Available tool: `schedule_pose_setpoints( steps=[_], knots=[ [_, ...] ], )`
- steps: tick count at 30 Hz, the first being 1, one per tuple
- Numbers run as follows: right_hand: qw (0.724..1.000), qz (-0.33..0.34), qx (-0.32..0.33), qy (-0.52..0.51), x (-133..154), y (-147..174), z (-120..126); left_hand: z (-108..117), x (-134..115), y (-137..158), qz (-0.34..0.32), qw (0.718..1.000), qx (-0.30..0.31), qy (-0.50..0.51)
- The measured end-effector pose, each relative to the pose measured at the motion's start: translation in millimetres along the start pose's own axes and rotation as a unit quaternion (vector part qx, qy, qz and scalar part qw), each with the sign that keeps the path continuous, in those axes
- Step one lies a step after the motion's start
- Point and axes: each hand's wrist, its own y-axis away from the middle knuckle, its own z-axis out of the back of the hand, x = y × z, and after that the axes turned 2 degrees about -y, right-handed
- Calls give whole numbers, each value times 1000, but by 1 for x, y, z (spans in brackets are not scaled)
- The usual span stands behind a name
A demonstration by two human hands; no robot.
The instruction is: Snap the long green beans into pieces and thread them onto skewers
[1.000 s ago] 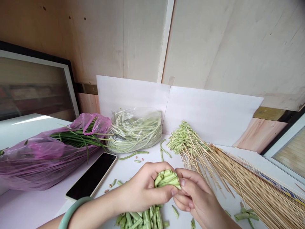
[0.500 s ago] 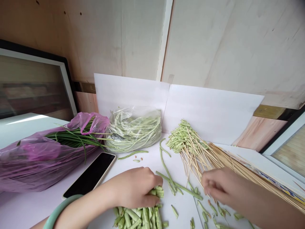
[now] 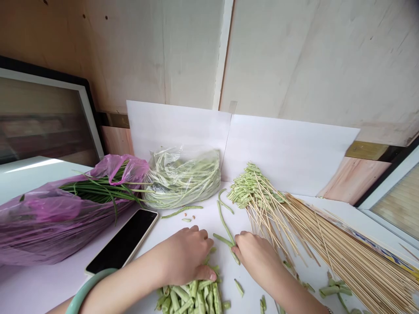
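My left hand [image 3: 185, 257], with a green bangle [image 3: 90, 288] at the wrist, is over a pile of cut green bean pieces [image 3: 190, 298]. Its thumb is spread from the fingers, and bean pieces show beneath the palm. To its right, my right hand [image 3: 257, 250] has thumb and forefinger closed on a long green bean [image 3: 225, 224] lying on the white surface. Loose bean bits [image 3: 238, 288] are scattered below. Behind the right hand lie skewers threaded with short bean pieces [image 3: 247, 187], stacked in a heap.
Bare bamboo skewers [image 3: 353, 257] stretch across the right side. A clear bag of long beans [image 3: 183, 181] stands at the back. Purple bag [image 3: 52, 218] with green stalks and a phone [image 3: 122, 242] lie at left. White boards [image 3: 183, 126] lean against the wall.
My right hand has moved left from beside the skewers to the long bean and taken hold of it. The left hand has loosened from the bean pieces it was gripping.
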Motion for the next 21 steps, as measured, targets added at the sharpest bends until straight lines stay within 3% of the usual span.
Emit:
schedule_pose_setpoints(
  steps=[3,7,11,16,21],
  knots=[
    [997,-13,-8,-79,-6,-5,-6,-1,1,0,27,1000,10,5],
    [969,-25,17,-244,-13,-11,-2,-5,5,-2,41,996,-57,61],
    [887,-41,88,-451,-11,-13,3,-9,3,-4,59,988,-95,106],
    [777,-39,87,-623,4,-5,9,-10,-5,-7,10,984,-122,132],
    [716,-34,89,-691,15,3,15,-12,-10,-9,-36,971,-145,187]
  ],
)
